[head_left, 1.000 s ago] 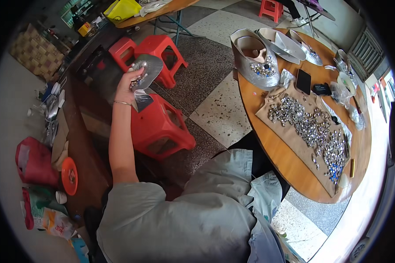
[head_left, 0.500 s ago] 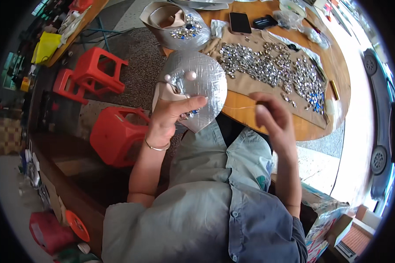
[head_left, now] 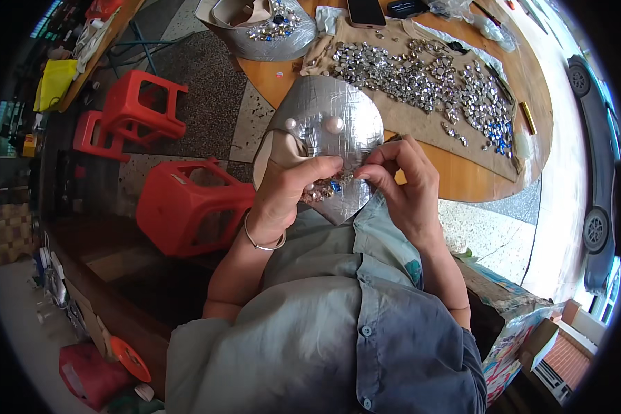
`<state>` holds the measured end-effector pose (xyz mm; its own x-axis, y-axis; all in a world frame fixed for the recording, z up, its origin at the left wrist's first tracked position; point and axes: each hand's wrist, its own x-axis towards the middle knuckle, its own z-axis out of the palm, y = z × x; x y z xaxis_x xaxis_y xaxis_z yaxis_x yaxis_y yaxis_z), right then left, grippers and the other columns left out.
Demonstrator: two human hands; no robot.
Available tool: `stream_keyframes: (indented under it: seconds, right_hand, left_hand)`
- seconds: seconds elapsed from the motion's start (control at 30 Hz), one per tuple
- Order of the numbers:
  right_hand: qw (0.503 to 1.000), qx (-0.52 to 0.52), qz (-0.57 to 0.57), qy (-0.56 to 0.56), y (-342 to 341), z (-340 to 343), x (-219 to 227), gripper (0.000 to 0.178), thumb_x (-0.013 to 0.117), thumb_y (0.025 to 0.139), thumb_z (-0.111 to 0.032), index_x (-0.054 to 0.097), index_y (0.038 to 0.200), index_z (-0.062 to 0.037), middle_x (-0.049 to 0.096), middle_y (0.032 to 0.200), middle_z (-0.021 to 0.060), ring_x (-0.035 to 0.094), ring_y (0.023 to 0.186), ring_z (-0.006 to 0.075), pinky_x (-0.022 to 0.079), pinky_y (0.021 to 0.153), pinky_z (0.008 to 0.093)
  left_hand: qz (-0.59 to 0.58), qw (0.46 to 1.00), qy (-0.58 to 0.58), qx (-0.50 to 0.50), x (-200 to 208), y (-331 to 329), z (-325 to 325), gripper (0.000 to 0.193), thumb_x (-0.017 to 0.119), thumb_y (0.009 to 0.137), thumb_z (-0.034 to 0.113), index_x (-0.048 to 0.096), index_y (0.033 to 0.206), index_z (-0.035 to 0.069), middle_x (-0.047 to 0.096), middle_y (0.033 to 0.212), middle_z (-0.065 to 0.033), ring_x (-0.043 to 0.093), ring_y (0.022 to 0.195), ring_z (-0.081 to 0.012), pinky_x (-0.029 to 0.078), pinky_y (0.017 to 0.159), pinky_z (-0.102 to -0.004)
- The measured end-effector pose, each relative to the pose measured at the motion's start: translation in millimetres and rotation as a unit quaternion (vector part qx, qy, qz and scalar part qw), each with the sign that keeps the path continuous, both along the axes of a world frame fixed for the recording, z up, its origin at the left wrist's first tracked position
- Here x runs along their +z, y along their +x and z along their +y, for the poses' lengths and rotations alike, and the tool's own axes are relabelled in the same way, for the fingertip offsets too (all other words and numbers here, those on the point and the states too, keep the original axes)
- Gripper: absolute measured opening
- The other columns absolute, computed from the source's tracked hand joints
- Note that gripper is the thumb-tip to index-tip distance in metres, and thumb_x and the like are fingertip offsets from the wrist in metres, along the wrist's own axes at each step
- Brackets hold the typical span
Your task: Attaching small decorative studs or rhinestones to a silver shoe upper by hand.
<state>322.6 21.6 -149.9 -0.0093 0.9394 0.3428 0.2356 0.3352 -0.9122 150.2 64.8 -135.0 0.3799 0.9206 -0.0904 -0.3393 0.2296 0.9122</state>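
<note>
We log left hand [head_left: 279,196]: grasping curved silver bead-trimmed sheet piece [head_left: 355,134], thumb on top | right hand [head_left: 410,190]: thumb and forefinger nearly closed at its multicoloured bead cluster [head_left: 320,192]; anything pinched, we cannot tell | piece: by near edge of round brown wooden desk [head_left: 455,179]

The left hand [head_left: 281,195] extends its thumb [head_left: 321,166] rightward while the right hand [head_left: 416,188] curls, thumb near forefinger [head_left: 392,150]
</note>
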Motion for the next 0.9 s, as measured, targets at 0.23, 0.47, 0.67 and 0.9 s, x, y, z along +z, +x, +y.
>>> stream_keyframes:
  seconds: [0.23,0.47,0.67,0.9]
  right_hand:
    - [0.878,0.113,0.363,-0.29,30,0,-17,0.053,0.064,0.087,-0.017,0.042,0.133,-0.0018,0.041,0.064,-0.0063,0.033,0.048,0.0025,0.023,0.043,0.019]
    - [0.877,0.237,0.23,-0.348,53,-1,-33,0.018,0.066,0.083,-0.009,0.061,0.099,-0.0022,0.049,0.065,-0.003,0.035,0.048,0.0032,0.024,0.043,0.0202]
    - [0.885,0.106,0.421,-0.168,81,10,-51,0.014,0.059,0.089,-0.014,0.058,0.08,-0.0043,0.055,0.071,0.002,0.037,0.051,0.0048,0.027,0.047,0.0212]
    - [0.895,0.032,0.354,-0.27,66,6,-53,0.016,0.061,0.088,-0.017,0.062,0.078,-0.0055,0.055,0.064,-0.0026,0.037,0.052,0.0038,0.027,0.048,0.0206]
  left_hand:
    - [-0.037,0.995,-0.084,0.046,-4,11,-12,0.04,0.063,0.072,0.006,0.053,0.111,0.0,0.063,0.094,-0.0071,0.063,0.083,-0.0129,0.051,0.072,-0.0268]
    - [-0.05,0.993,-0.111,-0.002,-13,20,-6,0.044,0.062,0.072,0.007,0.051,0.114,0.001,0.061,0.098,-0.0077,0.062,0.086,-0.0135,0.05,0.076,-0.028]
    - [-0.063,0.992,-0.106,0.008,-7,28,-6,0.046,0.063,0.073,0.006,0.049,0.116,0.001,0.061,0.099,-0.0078,0.062,0.09,-0.0162,0.05,0.08,-0.0296]
    - [-0.021,0.999,-0.017,0.025,-6,28,-5,0.052,0.072,0.07,-0.002,0.048,0.116,0.001,0.062,0.1,-0.0076,0.063,0.088,-0.0172,0.052,0.077,-0.0294]
